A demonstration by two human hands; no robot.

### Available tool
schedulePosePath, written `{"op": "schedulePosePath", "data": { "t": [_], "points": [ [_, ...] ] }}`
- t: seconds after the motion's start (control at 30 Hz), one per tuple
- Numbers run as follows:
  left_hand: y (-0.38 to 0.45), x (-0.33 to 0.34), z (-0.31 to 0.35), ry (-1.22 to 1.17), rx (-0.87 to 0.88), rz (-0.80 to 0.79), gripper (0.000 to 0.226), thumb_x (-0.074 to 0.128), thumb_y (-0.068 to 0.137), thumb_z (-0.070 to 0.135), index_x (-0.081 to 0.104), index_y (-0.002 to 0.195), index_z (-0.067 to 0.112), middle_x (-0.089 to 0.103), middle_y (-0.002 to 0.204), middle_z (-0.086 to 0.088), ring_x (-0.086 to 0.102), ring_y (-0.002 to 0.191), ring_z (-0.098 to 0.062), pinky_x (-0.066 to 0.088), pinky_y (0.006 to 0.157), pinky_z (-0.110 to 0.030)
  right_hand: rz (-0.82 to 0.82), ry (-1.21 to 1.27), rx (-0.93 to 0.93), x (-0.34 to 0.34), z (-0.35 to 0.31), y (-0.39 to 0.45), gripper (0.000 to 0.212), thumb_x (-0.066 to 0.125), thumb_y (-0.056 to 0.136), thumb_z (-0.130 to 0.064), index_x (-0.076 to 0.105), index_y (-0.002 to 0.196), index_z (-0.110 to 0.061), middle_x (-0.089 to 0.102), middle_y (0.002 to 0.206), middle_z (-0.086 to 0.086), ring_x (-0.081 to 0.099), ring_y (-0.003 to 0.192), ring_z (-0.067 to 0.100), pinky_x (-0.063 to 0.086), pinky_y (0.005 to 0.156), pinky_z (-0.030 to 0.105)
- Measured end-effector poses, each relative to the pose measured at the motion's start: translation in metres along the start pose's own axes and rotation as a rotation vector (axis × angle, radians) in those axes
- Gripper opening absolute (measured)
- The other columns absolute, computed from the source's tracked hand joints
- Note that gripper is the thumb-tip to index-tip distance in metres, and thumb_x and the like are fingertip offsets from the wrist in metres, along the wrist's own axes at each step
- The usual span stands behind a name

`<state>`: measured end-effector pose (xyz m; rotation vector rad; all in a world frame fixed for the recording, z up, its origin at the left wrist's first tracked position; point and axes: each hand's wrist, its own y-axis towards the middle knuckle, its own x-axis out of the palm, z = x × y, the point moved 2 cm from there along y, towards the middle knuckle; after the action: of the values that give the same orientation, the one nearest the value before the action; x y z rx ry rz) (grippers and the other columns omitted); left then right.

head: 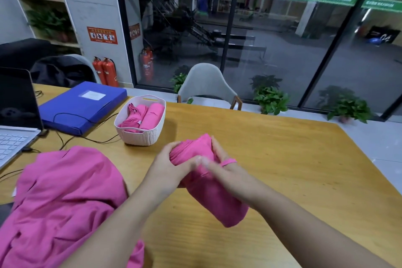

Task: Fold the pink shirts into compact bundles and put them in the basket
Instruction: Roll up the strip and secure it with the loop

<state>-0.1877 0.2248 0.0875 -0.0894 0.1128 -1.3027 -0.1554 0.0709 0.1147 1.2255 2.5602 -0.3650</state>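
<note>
A rolled pink shirt bundle is held above the wooden table in front of me. My left hand grips its far end from the left, and my right hand grips the same end from the right, fingers pressed into the fabric. A white woven basket stands further back and to the left, with two pink bundles lying in it. A loose heap of unfolded pink shirts covers the near left of the table, partly under my left forearm.
A blue file box lies left of the basket, with black cables trailing past it. An open laptop sits at the far left edge. A grey chair stands behind the table, before a glass wall with potted plants.
</note>
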Motion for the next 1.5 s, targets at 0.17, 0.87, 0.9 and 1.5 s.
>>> {"op": "schedulePosePath", "data": {
  "t": [0.17, 0.87, 0.9, 1.5],
  "points": [
    [0.008, -0.017, -0.007, -0.171, -0.019, -0.040, 0.095, 0.088, 0.027, 0.060, 0.061, 0.112, 0.026, 0.073, 0.100, 0.001, 0.071, 0.082, -0.015, 0.056, 0.058, -0.035, 0.038, 0.244, -0.026, -0.010, 0.000, 0.005, 0.030, 0.041, 0.099, -0.031, 0.059, 0.122, -0.038, 0.044, 0.138, -0.028, 0.037, 0.126, -0.015, 0.022, 0.115, 0.020],
    [0.055, -0.058, -0.014, -0.310, -0.185, 0.022, 0.106, 0.080, 0.012, 0.075, 0.068, 0.100, 0.017, 0.074, 0.095, -0.003, 0.071, 0.082, -0.017, 0.055, 0.075, -0.035, -0.336, 0.220, 0.270, 0.020, 0.030, 0.058, 0.087, 0.062, 0.062, -0.079, 0.062, 0.106, -0.005, 0.067, 0.093, 0.004, 0.058, 0.084, 0.017, 0.044, 0.074, 0.030],
    [0.059, -0.062, -0.017, -0.324, -0.188, 0.032, 0.107, 0.080, 0.012, 0.075, 0.068, 0.101, 0.016, 0.074, 0.096, -0.005, 0.071, 0.084, -0.018, 0.055, 0.076, -0.036, -0.326, 0.224, 0.251, 0.024, 0.030, 0.061, 0.075, 0.055, 0.069, -0.077, 0.062, 0.099, -0.008, 0.066, 0.082, -0.002, 0.056, 0.075, 0.011, 0.042, 0.067, 0.024],
    [0.103, -0.162, -0.058, 0.393, 0.175, 0.555, 0.044, 0.054, 0.084, -0.007, 0.066, 0.066, 0.032, 0.063, 0.097, 0.010, 0.060, 0.085, -0.012, 0.043, 0.074, -0.025, -0.082, 0.281, 0.271, 0.060, 0.013, 0.195, 0.076, 0.070, 0.072, -0.048, 0.032, 0.138, -0.039, 0.055, 0.107, -0.014, 0.061, 0.084, 0.006, 0.051, 0.057, 0.020]
  ]
}}
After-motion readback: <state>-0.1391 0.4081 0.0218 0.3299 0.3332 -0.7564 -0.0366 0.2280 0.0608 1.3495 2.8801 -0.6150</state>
